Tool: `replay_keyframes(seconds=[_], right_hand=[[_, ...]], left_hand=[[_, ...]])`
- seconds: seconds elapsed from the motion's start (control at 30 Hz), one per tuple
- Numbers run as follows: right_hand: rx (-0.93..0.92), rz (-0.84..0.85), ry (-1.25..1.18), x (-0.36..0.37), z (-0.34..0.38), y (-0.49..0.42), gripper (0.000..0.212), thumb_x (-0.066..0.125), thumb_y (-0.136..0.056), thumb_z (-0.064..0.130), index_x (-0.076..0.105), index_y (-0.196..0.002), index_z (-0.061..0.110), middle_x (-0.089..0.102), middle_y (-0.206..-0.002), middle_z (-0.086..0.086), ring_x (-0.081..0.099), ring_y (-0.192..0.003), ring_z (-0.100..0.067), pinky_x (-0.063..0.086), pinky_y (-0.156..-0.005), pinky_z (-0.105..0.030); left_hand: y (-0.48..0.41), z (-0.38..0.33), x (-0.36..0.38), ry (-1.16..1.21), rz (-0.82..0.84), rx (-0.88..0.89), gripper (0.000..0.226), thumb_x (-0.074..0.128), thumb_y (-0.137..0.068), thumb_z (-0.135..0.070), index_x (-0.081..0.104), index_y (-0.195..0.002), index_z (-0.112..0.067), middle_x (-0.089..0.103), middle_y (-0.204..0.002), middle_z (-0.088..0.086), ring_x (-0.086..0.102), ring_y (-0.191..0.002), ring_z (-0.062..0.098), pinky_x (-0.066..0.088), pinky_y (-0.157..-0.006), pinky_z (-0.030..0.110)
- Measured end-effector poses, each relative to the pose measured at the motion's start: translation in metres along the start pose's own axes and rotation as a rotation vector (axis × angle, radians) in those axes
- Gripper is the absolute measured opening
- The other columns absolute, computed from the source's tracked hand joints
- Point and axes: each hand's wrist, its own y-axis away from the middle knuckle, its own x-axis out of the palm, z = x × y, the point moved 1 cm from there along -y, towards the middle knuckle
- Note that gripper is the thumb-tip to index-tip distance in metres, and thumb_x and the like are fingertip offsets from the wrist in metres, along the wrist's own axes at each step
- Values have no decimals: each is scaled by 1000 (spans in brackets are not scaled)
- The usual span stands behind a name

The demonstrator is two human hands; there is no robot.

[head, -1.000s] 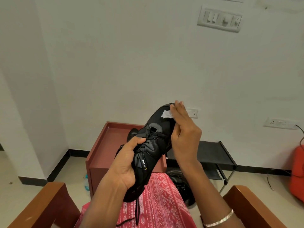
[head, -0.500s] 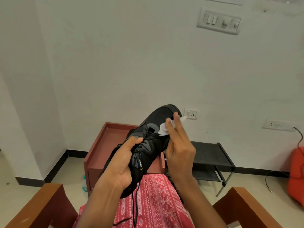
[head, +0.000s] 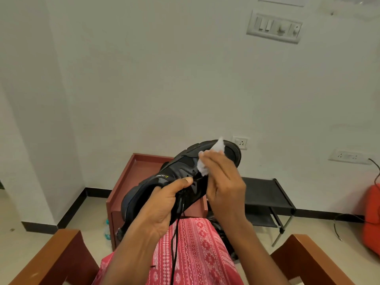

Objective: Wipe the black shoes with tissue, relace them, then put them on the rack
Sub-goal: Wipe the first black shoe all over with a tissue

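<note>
I hold a black shoe (head: 183, 162) in the air over my lap, toe pointing up and to the right. My left hand (head: 162, 204) grips it around the middle, thumb on the upper. The fingers of my right hand (head: 224, 182) lie flat on a white tissue (head: 218, 146) and press it against the shoe's forefoot, near the toe. A loose black lace (head: 175, 233) hangs from the shoe over my red patterned garment. A black shoe rack (head: 265, 194) stands against the wall behind my right hand. A dark shape (head: 218, 224) on the floor by my knee may be the other shoe.
A red-brown low table (head: 131, 182) stands behind the shoe, with a small bottle (head: 107, 229) on the floor at its left. Wooden chair arms (head: 61, 256) (head: 308, 262) flank my lap. A red object (head: 372, 219) and a cable (head: 339, 225) lie at the right.
The shoe has turned in my left hand, so its logo side now faces up. My right hand slid the tissue down from the toe and back up onto the forefoot.
</note>
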Motion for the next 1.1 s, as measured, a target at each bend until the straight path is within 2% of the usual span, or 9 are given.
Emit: replay_keyframes(seconds=[0.13, 0.23, 0.33, 0.4, 0.47, 0.6, 0.73, 0.97, 1.1], right_hand=[[213, -26, 55, -5, -19, -12, 41, 50, -92, 0, 67, -128, 8, 64, -131, -6, 55, -127, -17, 43, -111, -30], [308, -34, 62, -1, -12, -8, 50, 56, -88, -11, 64, -132, 11, 62, -137, -3, 52, -134, -16, 40, -113, -30], [190, 40, -25, 4, 13, 3, 41, 51, -94, -4, 64, -131, 9, 66, -130, -4, 56, -129, -13, 46, -109, -38], [43, 103, -49, 6, 26, 12, 31, 46, -105, 11, 66, -128, 6, 67, -129, -7, 57, -129, -17, 44, -112, -40], [-35, 133, -40, 6, 19, 11, 26, 55, -103, 10, 69, -124, 4, 67, -127, -9, 58, -127, -21, 45, -111, -42], [150, 62, 29, 1, -11, -4, 34, 53, -94, 3, 70, -124, 8, 66, -128, -5, 59, -124, -17, 48, -106, -37], [350, -27, 71, 1, -14, -3, 47, 60, -86, -11, 68, -127, 12, 66, -132, -3, 58, -128, -16, 48, -106, -39], [-16, 150, -28, 11, 13, 11, 32, 57, -98, 4, 67, -129, 6, 63, -135, -8, 54, -133, -16, 41, -114, -34], [241, 34, 37, 6, -22, -4, 51, 59, -87, -12, 66, -130, 13, 64, -134, -3, 55, -129, -12, 49, -107, -38]], left_hand=[[-1, 4, 2, -79, -40, 29, 33, 76, -79, -9, 71, -110, 0, 76, -102, 17, 74, -91, 29, 61, -75, 33], [1, 5, 3, -118, -48, 29, 50, 83, -70, -19, 69, -115, -3, 76, -104, 13, 74, -96, 27, 58, -87, 39], [4, 2, 1, -191, 19, 26, 56, 89, -62, -43, 77, -108, -13, 76, -108, 9, 71, -106, 26, 48, -103, 49], [8, -1, 3, -172, 84, 43, 53, 75, -74, -59, 77, -111, -20, 74, -114, 8, 67, -114, 25, 43, -109, 47], [8, -1, 5, -77, 104, 36, 56, 58, -86, -62, 74, -115, -17, 73, -118, 10, 67, -115, 25, 42, -109, 45], [3, 4, 8, -192, 42, 50, 64, 55, -84, -71, 72, -119, -21, 73, -119, -1, 64, -118, 18, 40, -112, 45], [1, 9, 8, -274, -25, 64, 39, 66, -82, -60, 80, -99, -28, 77, -103, -5, 68, -110, 15, 42, -110, 45], [-1, 8, 0, -243, -72, 114, 27, 72, -86, -43, 80, -97, -19, 78, -99, 4, 72, -103, 23, 50, -101, 50], [1, 7, 4, -276, -87, 132, 19, 70, -89, -38, 79, -79, -24, 78, -90, -6, 72, -98, 15, 53, -95, 40]])
